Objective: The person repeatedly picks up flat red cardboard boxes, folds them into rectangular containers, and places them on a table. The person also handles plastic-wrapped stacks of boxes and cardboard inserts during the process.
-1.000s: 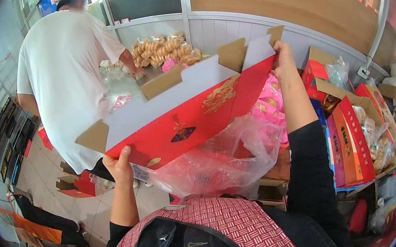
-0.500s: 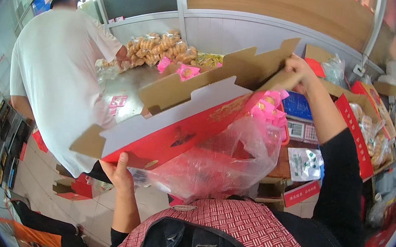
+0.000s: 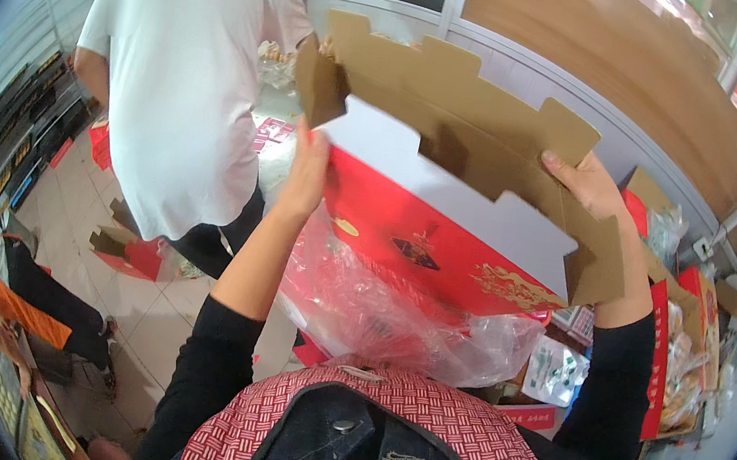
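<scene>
A red cardboard box (image 3: 440,249) with gold decoration is held up in front of me, its flaps standing open and its brown inside showing. My left hand (image 3: 305,171) is closed on the left end, fingers against the outer wall. At the far right corner my right hand (image 3: 586,186) grips the wall, thumb over the inner side and fingers hidden behind the cardboard. The box's floor cannot be seen. Just under the box, a crumpled clear plastic bag (image 3: 367,309) lies over red material close to my checked apron (image 3: 445,426).
A person in a white shirt (image 3: 178,84) stands close on my left. Farther lower left is another person with an orange apron (image 3: 27,311). An open red carton (image 3: 128,252) lies on the tiled floor. Boxes with bagged goods (image 3: 682,355) stand at my right.
The box has turned, so its left end is now farther up and its right end nearer me. My left hand has risen with it. My view has shifted to the right.
</scene>
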`<state>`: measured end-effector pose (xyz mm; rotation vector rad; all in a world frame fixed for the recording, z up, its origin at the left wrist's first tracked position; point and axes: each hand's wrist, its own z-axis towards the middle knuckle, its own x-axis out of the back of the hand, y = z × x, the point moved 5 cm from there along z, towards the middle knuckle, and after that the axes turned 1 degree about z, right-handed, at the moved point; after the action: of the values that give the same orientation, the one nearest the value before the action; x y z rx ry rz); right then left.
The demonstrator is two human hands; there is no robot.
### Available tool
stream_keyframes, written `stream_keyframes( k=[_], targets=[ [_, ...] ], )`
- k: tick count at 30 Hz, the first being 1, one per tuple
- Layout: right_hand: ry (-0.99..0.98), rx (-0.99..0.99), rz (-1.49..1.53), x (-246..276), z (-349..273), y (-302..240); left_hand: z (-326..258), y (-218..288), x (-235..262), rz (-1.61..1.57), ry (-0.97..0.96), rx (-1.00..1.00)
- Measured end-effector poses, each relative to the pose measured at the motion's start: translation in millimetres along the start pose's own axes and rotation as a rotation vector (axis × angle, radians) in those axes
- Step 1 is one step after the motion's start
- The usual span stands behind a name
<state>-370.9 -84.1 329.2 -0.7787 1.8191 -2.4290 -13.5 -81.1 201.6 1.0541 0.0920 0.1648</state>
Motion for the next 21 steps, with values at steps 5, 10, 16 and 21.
stream_keyframes(
  k=[5, 10, 16, 21],
  targets=[
    [-0.021, 0.198, -0.307, 5.8, 31.2, 10.3, 21.8, 23.2, -56.1, 0.154, 0.015, -0.157],
    [0.198, 0.073, -0.232, 30.3, 32.2, 0.4, -16.1, 60.7, -70.2, 0.423, 0.04, -0.264],
    [0.765, 0.204, -0.327, 51.4, 29.5, -41.7, -116.1, 149.7, -141.2, 0.402, -0.274, -0.98],
    [0.986, 0.347, -0.207, -26.2, -27.6, -56.4, -105.4, 167.2, -150.1, 0.259, -0.188, -0.896]
  ],
)
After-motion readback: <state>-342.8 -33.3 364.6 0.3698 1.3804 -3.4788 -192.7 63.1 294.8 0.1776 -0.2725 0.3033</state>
